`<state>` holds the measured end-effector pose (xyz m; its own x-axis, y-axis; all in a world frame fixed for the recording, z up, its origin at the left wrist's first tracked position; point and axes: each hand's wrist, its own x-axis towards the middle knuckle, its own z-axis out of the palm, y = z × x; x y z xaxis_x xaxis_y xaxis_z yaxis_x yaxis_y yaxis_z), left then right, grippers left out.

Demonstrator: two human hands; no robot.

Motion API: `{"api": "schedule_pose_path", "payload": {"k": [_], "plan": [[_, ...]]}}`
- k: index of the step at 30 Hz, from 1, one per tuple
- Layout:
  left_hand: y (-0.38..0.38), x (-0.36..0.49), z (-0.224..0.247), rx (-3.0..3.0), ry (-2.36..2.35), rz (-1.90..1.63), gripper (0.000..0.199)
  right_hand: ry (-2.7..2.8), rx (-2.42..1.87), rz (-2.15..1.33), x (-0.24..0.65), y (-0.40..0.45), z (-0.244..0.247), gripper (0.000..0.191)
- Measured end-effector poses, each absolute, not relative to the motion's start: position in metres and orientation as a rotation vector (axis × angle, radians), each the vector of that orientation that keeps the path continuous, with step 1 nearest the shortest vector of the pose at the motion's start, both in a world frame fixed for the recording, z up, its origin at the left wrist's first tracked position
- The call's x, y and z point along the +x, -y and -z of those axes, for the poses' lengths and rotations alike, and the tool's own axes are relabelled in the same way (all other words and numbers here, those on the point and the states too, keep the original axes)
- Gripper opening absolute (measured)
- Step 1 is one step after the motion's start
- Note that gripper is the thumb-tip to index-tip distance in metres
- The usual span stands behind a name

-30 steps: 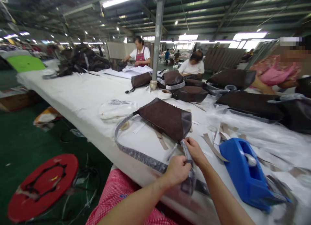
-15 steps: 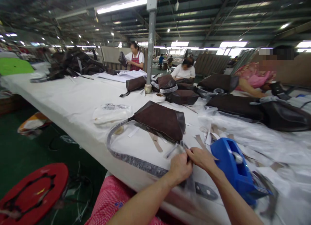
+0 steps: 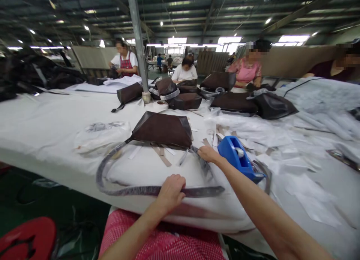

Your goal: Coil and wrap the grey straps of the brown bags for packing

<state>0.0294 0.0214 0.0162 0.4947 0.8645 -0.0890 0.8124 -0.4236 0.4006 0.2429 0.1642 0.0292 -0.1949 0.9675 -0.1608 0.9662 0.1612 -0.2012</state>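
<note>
At the left, a printed plastic packet [image 3: 102, 134] lies on the white-covered worktable [image 3: 53, 119], near the strap's curve but not in use. The film-wrapped long strap [image 3: 129, 191] leaves the left corner of the dark brown shoulder bag [image 3: 164, 129], bows outward and runs along the near table edge to a free tip on the right. It appears flat, light and springy: likely to bend readily but resist a sharp fold. The wrap looks slick, so a grip across the full width is advised.

The bag lies on its side mid-table, just beyond the hands. Its body holds a plump shape, which suggests padding; judged light and soft, with a suede-like panel that could mark under hard pressure. Smooth dark corners appear firmer and offer the better hold. Loose paper strips [image 3: 161, 155] lie along its near edge and could drag with it.

The left hand [image 3: 171, 190] is curled over the long strap, thumb on the near side. The right hand [image 3: 208, 154] has its fingers closed on the film-wrapped short strap [image 3: 207, 172], close to the bag's right corner; whether they pinch leather or only film cannot be told. Loose film there may slip or tear. Beyond that wrist stands a blue tape dispenser [image 3: 234, 153].
</note>
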Motion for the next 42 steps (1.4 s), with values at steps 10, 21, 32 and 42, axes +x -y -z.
{"api": "schedule_pose_path", "payload": {"k": [10, 21, 32, 42], "plan": [[-0.023, 0.005, -0.008, 2.296, -1.404, -0.233, 0.007, 2.355, -2.055, -0.257, 0.257, -0.100, -0.044, 0.060], [-0.018, -0.039, -0.020, 2.044, -1.366, -0.508, 0.009, 2.437, -1.804, -0.338, 0.236, -0.068, -0.064, 0.043], [0.004, -0.065, -0.039, 1.999, -1.292, -0.450, 0.007, 2.695, -1.469, -1.245, 0.227, -0.008, -0.089, 0.033], [0.015, -0.038, -0.046, 2.124, -1.353, -0.423, 0.006, 3.103, -1.376, -0.488, 0.202, 0.006, -0.049, 0.024]]}}
